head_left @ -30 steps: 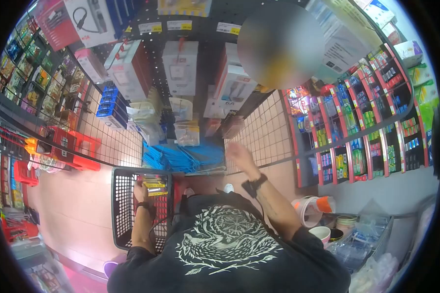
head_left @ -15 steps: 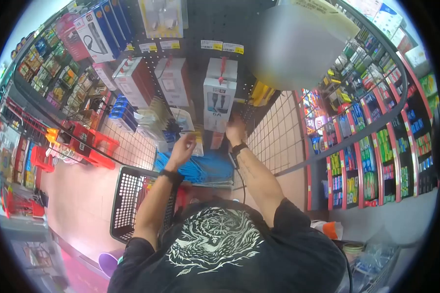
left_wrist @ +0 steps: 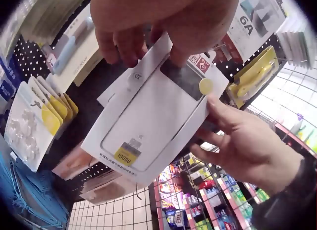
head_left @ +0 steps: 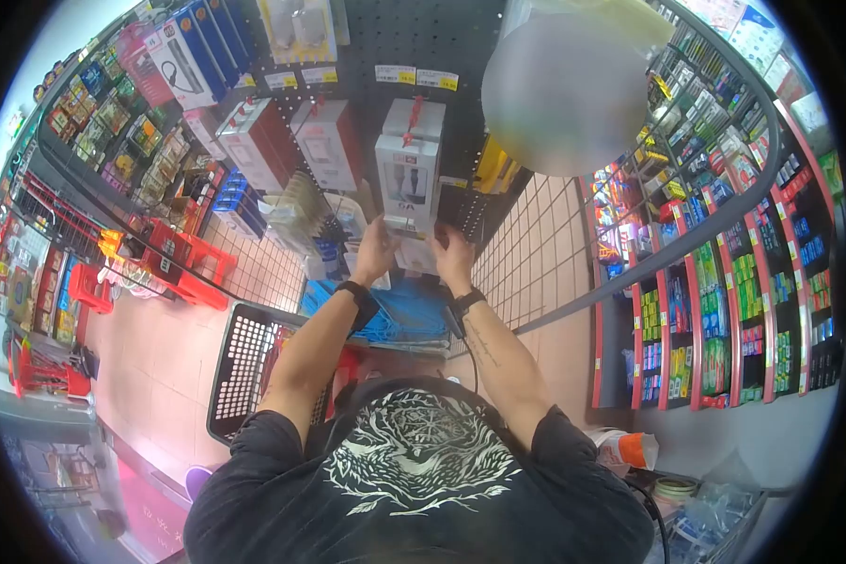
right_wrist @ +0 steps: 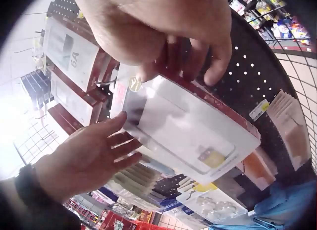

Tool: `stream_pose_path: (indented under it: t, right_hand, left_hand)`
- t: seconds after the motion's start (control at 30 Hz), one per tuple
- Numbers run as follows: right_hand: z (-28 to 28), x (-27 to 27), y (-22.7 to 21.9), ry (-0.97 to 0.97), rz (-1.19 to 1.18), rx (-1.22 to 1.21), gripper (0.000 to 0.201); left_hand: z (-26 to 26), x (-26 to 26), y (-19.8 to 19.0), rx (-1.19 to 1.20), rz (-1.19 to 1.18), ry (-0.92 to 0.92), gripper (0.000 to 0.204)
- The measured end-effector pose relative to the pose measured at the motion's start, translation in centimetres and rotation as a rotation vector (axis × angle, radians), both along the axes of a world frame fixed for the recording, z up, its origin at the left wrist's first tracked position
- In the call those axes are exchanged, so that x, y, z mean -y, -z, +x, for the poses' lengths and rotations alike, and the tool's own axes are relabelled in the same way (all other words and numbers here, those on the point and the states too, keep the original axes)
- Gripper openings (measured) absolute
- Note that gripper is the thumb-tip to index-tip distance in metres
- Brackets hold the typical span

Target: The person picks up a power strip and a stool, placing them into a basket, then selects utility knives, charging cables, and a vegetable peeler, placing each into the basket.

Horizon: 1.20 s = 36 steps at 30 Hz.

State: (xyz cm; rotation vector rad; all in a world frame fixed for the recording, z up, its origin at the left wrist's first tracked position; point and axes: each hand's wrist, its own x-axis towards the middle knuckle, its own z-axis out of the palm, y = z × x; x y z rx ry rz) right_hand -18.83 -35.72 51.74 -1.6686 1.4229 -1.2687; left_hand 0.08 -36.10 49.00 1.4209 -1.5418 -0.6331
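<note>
Both hands are at a white power bank box with a yellow 10000 label, low on a black pegboard. In the head view the left hand is at its left edge and the right hand at its right. The left wrist view has the left hand gripping the box's upper end, partly covering it. There the right hand holds the side edge, thumb near a round gold sticker. From the right wrist, the left hand's thumb meets the box's near corner.
Above hang white boxes marked 6A. Carded goods hang to the left, with blue hangers beneath. A black shopping basket stands at lower left. Wire grid panels and stocked shelves flank the right.
The left hand has left the basket and risen to the pegboard. The right hand has come up beneath the 6A box, and both now hold the white power bank box. The view has shifted.
</note>
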Motion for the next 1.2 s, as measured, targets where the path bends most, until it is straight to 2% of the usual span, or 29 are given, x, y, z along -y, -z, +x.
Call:
stream_pose_path:
  t: [0.07, 0.13, 0.17, 0.23, 0.3, 0.37, 0.43, 0.53, 0.63, 0.67, 0.7, 0.73, 0.77, 0.8, 0.83, 0.9, 0.97, 1.03, 1.1, 1.13, 1.2]
  right_hand:
    - [-0.1, -1.1, -0.5, -0.012, -0.02, -0.08, 0.037]
    - [0.0, -2.1, -0.8, -0.03, -0.04, -0.165, 0.037]
    - [0.0, -2.6, -0.4, -0.042, -0.035, -0.074, 0.037]
    - [0.2, -3.2, 0.5, -0.06, -0.018, 0.016, 0.037]
    - [0.4, -3.2, 1.2, -0.025, 0.031, 0.017, 0.04]
    - [0.1, -3.7, 0.9, -0.043, 0.033, -0.073, 0.043]
    - [0.3, -4.0, -0.3, -0.049, 0.042, -0.062, 0.042]
    - [0.2, -4.3, -0.1, -0.11, 0.006, -0.013, 0.037]
    - [0.8, -5.9, -1.0, -0.164, 0.113, 0.074, 0.035]
    - [1.3, -7.2, -2.5, -0.216, 0.18, 0.107, 0.034]
    - [1.7, -8.1, -3.5, -0.267, 0.243, 0.141, 0.033]
    - [1.9, -8.5, -1.9, -0.33, 0.128, 0.053, 0.033]
    - [2.4, -9.4, -1.5, -0.37, 0.147, 0.053, 0.033]
    - [3.0, -10.5, -1.6, -0.423, 0.266, 0.103, 0.034]
    - [3.5, -11.5, -1.9, -0.471, 0.385, 0.148, 0.034]
    - [4.3, -12.4, -1.9, -0.519, 0.431, 0.12, 0.035]
    - [4.1, -12.6, -0.2, -0.522, 0.602, 0.113, 0.034]
    - [3.5, -12.8, 1.0, -0.541, 0.622, 0.066, 0.032]
    - [3.7, -13.1, 1.8, -0.568, 0.668, 0.017, 0.031]
    - [4.4, -13.3, 1.9, -0.571, 0.677, 0.006, 0.031]
    - [5.1, -13.7, 1.5, -0.576, 0.694, -0.021, 0.03]
  left_hand:
    - [0.5, -0.6, -0.4, 0.165, 0.002, -0.052, 0.057]
    - [1.0, -1.1, -0.1, 0.086, 0.08, -0.038, 0.057]
    - [1.2, -1.6, -0.2, 0.011, 0.154, -0.019, 0.057]
    - [1.5, -2.4, -0.4, 0.082, 0.184, -0.015, 0.057]
    - [1.5, -2.5, 0.1, 0.056, -0.052, -0.009, 0.052]
    - [1.6, -2.7, 0.4, 0.049, -0.003, -0.015, 0.052]
    - [1.7, -2.7, 0.4, -0.246, 0.124, 0.065, 0.054]
    - [2.1, -3.4, 1.7, -0.29, 0.096, 0.058, 0.052]
    - [3.2, -7.2, -0.4, -0.195, 0.053, 0.057, 0.047]
    - [3.8, -9.2, -2.6, -0.288, 0.074, 0.135, 0.045]
    - [4.7, -11.0, -2.8, -0.299, 0.068, 0.138, 0.046]
    - [5.6, -12.9, -2.9, -0.41, 0.114, 0.12, 0.045]
    - [6.4, -14.7, -3.0, -0.521, 0.158, 0.106, 0.045]
    - [8.0, -16.8, -3.9, -0.41, 0.199, 0.03, 0.045]
    - [9.6, -18.4, -1.6, -0.473, 0.175, -0.047, 0.044]
    - [13.4, -22.2, -2.4, -0.465, 0.14, -0.36, 0.043]
    - [17.7, -25.5, 0.0, -0.618, 0.003, -0.689, 0.042]
    - [22.7, -29.1, 3.4, -0.694, 0.216, -1.006, 0.041]
    - [28.6, -32.4, 12.9, -0.592, 0.251, -1.228, 0.043]
    - [30.8, -34.1, 17.7, -0.6, 0.26, -1.236, 0.043]
    - [33.5, -36.1, 25.8, -0.403, 0.282, -1.293, 0.05]
